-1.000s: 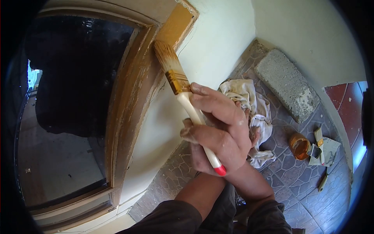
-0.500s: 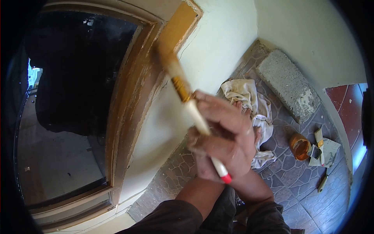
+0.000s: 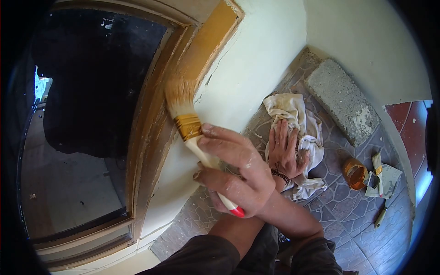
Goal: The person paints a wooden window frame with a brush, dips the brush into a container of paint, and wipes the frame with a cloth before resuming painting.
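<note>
My right hand grips the pale handle of a wide paintbrush, its red tip toward me. Blurred bristles lie against the brown-painted wooden frame beside the dark glass. Beyond it, under the crossed right forearm, my left hand is spread flat, fingers apart, on a stained white cloth on the floor. A dark bracelet circles that wrist.
A rough concrete block lies by the wall. To the right stand an open jar of brown paint, a second brush on a pale flat piece, and a handled tool on the stone-patterned floor.
My right hand and the brush have moved down and left, and the bristles have shifted down the frame. My left hand, mostly hidden before, now shows on the cloth.
</note>
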Available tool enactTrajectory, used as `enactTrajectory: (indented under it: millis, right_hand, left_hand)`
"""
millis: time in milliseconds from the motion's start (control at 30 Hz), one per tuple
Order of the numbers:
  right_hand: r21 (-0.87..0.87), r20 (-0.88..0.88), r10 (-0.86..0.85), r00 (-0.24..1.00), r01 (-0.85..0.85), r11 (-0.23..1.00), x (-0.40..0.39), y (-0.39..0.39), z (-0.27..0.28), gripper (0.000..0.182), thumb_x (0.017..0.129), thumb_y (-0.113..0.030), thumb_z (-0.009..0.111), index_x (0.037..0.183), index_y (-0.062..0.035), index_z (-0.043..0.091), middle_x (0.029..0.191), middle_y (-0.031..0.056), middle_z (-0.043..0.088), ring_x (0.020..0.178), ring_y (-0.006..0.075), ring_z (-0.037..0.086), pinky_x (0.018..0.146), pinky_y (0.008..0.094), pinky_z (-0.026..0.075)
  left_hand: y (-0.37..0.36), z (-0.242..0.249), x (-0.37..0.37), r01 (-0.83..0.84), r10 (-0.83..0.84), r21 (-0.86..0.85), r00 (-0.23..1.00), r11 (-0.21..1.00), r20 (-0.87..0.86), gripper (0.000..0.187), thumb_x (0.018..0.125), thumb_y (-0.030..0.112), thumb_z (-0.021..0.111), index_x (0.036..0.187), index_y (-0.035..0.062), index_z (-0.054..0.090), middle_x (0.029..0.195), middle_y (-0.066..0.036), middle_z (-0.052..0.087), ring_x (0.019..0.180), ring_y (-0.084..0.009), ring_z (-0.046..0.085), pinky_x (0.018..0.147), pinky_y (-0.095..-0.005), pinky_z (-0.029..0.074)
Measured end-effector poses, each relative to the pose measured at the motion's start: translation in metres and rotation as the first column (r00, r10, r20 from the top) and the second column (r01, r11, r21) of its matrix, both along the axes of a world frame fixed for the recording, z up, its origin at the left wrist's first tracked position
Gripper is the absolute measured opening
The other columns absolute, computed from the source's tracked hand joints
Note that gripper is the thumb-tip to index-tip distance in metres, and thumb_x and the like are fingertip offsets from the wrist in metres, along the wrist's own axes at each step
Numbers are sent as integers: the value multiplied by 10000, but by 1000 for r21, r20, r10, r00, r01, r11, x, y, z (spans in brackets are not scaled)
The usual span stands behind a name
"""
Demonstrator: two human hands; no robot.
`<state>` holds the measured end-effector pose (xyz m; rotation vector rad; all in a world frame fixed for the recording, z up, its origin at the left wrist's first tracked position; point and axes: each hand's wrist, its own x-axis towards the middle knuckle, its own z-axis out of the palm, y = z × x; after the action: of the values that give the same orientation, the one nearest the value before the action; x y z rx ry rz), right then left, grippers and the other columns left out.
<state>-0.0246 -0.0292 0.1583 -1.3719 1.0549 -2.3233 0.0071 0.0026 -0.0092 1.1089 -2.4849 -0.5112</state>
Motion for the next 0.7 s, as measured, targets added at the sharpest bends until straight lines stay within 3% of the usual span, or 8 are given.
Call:
enactTrajectory:
  millis: [200, 267, 300, 400, 600, 667, 700]
  right_hand:
    - [-7, 40, -26, 999, 27, 1000, -13, 8, 5, 125, 761, -20, 731, 828, -9, 627, 1034, 229, 598, 1011, 396, 646, 875, 531, 563]
    - [-107, 55, -246, 968, 250, 962, -20, -8, 3, 175, 685, -50, 702, 834, 37, 668, 1057, 274, 607, 999, 459, 635, 873, 488, 560]
    - [-104, -25, -253, 967, 250, 963, -28, -11, 1, 206, 648, -47, 705, 830, 40, 665, 1047, 273, 611, 986, 448, 641, 866, 479, 558]
    - [-99, 35, -258, 965, 261, 960, -19, -25, 4, 241, 606, -63, 697, 819, 44, 660, 1037, 275, 611, 991, 452, 638, 855, 472, 559]
    - [-79, -44, -112, 993, 108, 991, -5, -8, 8, 240, 610, -73, 685, 795, 71, 632, 1039, 268, 606, 992, 455, 637, 853, 475, 572]
    - [6, -34, 66, 997, -65, 998, -9, 5, 12, 110, 718, 47, 710, 813, 17, 663, 1082, 238, 604, 1035, 435, 631, 878, 481, 557]
    - [-16, -39, 8, 999, -9, 1000, -9, 6, 10, 114, 742, 19, 721, 830, -10, 654, 1072, 231, 605, 1027, 433, 636, 877, 487, 558]
  left_hand:
    - [2, 6, -3, -12, 11, -5, 999, 1000, -51, 639, 836, 423, 558, 1267, -48, 522, 1457, -335, 324, 1369, -486, 310, 1109, -596, 214]
    - [-2, 5, -1, 26, -26, -31, 1000, 999, 1, 634, 840, 419, 554, 1266, -49, 520, 1454, -334, 327, 1367, -489, 311, 1108, -597, 213]
    - [-2, 5, -1, 27, -27, -32, 1000, 999, 0, 633, 842, 420, 553, 1264, -50, 519, 1450, -337, 330, 1366, -489, 311, 1107, -599, 212]
    - [-1, 6, -2, 13, -13, -17, 1000, 1000, 11, 636, 842, 424, 552, 1267, -48, 517, 1448, -339, 329, 1366, -491, 308, 1107, -603, 209]
    - [-1, 3, 0, 9, -9, -5, 1000, 1000, -21, 639, 836, 426, 558, 1264, -46, 516, 1447, -335, 332, 1366, -491, 309, 1107, -606, 207]
    - [-1, 0, 1, 15, -15, -12, 1000, 1000, -14, 640, 834, 427, 559, 1260, -48, 517, 1446, -337, 332, 1364, -492, 310, 1104, -607, 211]
    - [-1, 0, 1, 20, -20, -19, 1000, 1000, -7, 640, 833, 428, 561, 1256, -50, 519, 1445, -339, 332, 1362, -494, 312, 1101, -609, 215]
